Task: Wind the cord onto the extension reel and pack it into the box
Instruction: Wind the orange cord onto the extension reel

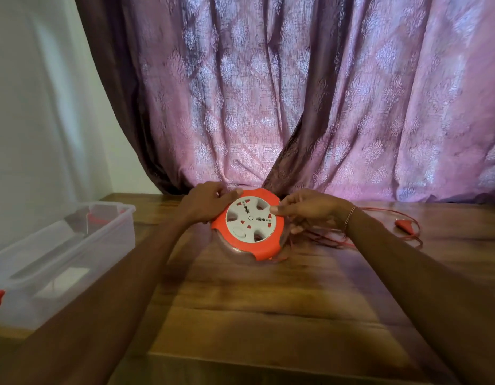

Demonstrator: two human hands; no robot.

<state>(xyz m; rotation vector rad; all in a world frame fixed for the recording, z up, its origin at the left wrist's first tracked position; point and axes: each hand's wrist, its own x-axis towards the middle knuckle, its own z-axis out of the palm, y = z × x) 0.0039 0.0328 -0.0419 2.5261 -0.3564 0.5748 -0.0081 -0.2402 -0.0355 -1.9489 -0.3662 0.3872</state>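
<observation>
Reel (pixel 250 225) mid-table, left hand (pixel 206 202) clamped on its rim at 10 o'clock, right hand (pixel 304 211) pinching the white dial at 3 — loose cord (pixel 379 234) trails toward 3 — best turn steadily, feed cord taut; box (pixel 60 251) waits at 9.

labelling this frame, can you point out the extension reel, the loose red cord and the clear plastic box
extension reel (pixel 250 222): head view, on its white socket face.
loose red cord (pixel 331 238): head view, on the tangled strands lying right of the reel.
clear plastic box (pixel 74 240): head view, on its translucent side wall.
</observation>
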